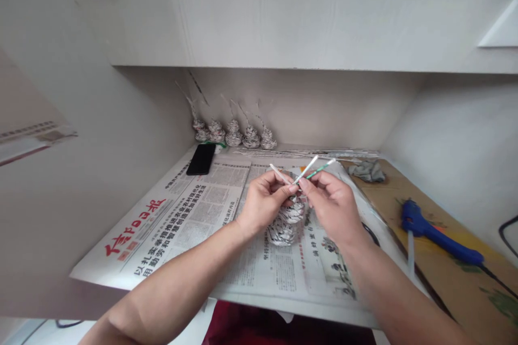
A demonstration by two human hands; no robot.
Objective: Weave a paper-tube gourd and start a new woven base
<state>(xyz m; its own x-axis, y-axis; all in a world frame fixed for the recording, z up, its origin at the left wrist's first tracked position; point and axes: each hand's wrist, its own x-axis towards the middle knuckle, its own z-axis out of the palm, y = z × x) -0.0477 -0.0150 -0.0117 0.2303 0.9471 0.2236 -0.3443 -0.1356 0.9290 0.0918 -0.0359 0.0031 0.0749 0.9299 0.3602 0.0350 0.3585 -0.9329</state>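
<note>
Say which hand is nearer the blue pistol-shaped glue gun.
Right. The right hand is to the left of the blue pistol-shaped glue gun, apart from it; the left hand is farther left, beyond the right hand.

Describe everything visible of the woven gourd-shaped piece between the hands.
The gourd-shaped piece is greyish white with dark flecks, apparently coiled from printed-paper strips: a wider lower bulge, a smaller one above. It leans slightly toward the right hand over the newspaper; base contact is unclear. Fingers of the left hand and right hand hide its top, where two white strips and a green strip fan upward, pinched there. It looks unfinished.
</note>
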